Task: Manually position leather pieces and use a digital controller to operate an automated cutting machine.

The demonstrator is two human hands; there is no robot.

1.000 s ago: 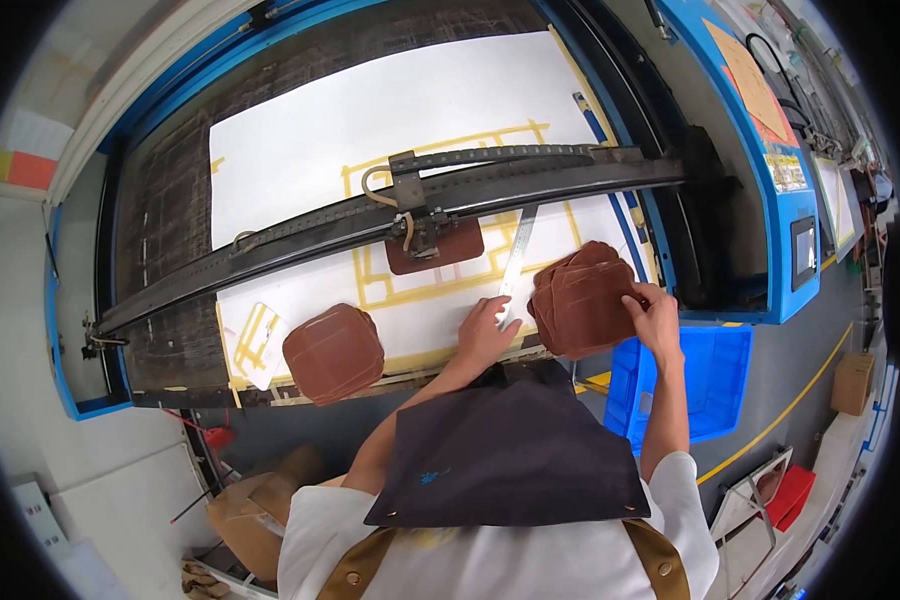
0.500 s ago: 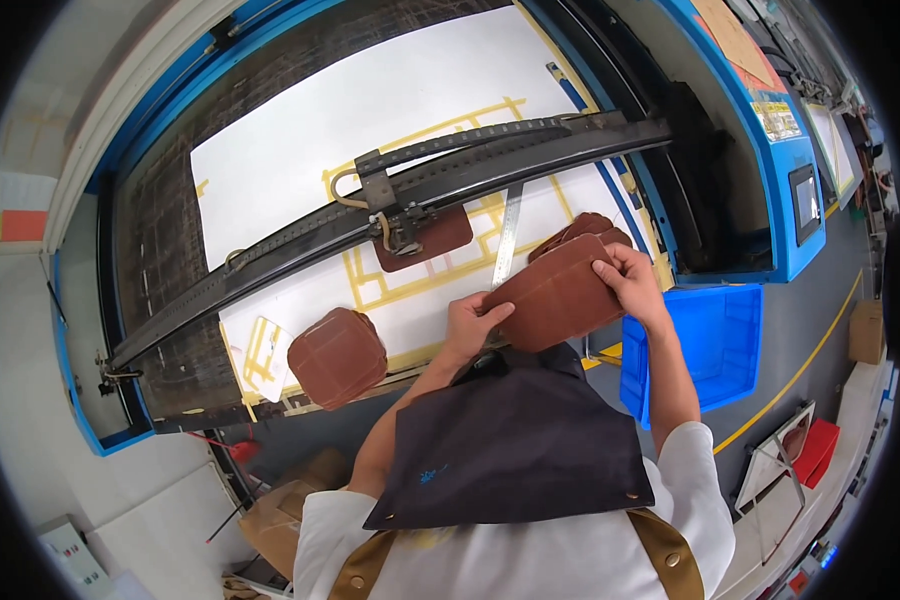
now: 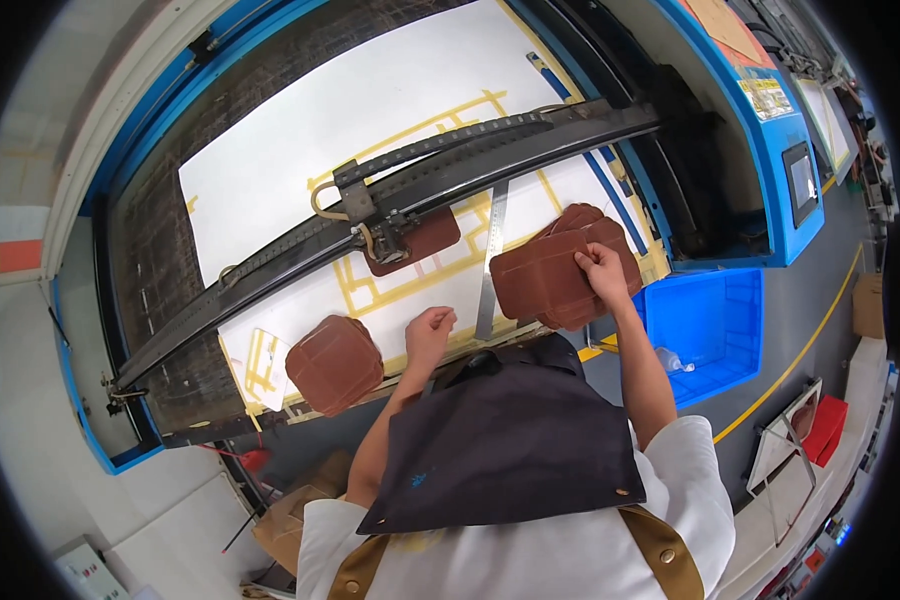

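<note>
At the right of the machine bed, my right hand (image 3: 604, 274) pinches the edge of a brown leather piece (image 3: 540, 278). That piece lies over a pile of similar leather pieces (image 3: 610, 228). My left hand (image 3: 430, 333) hovers above the white sheet (image 3: 270, 190) at the near edge, its fingers curled together with nothing visible in them. Left of it sits another stack of brown leather pieces (image 3: 334, 364). One more leather piece (image 3: 435, 238) lies within yellow tape lines, partly hidden under the machine's head (image 3: 382, 240). A steel ruler (image 3: 492, 262) lies between my hands.
A black gantry beam (image 3: 510, 165) crosses the bed at a slant. Beside the left stack lies a small white card with yellow tape (image 3: 264, 368). A blue bin (image 3: 715, 335) holding a clear bottle (image 3: 673, 360) stands at the right, near the control screen (image 3: 800, 182).
My left hand has let go of the leather piece and moved left. My right hand has brought that piece over the right pile. The view has shifted slightly.
</note>
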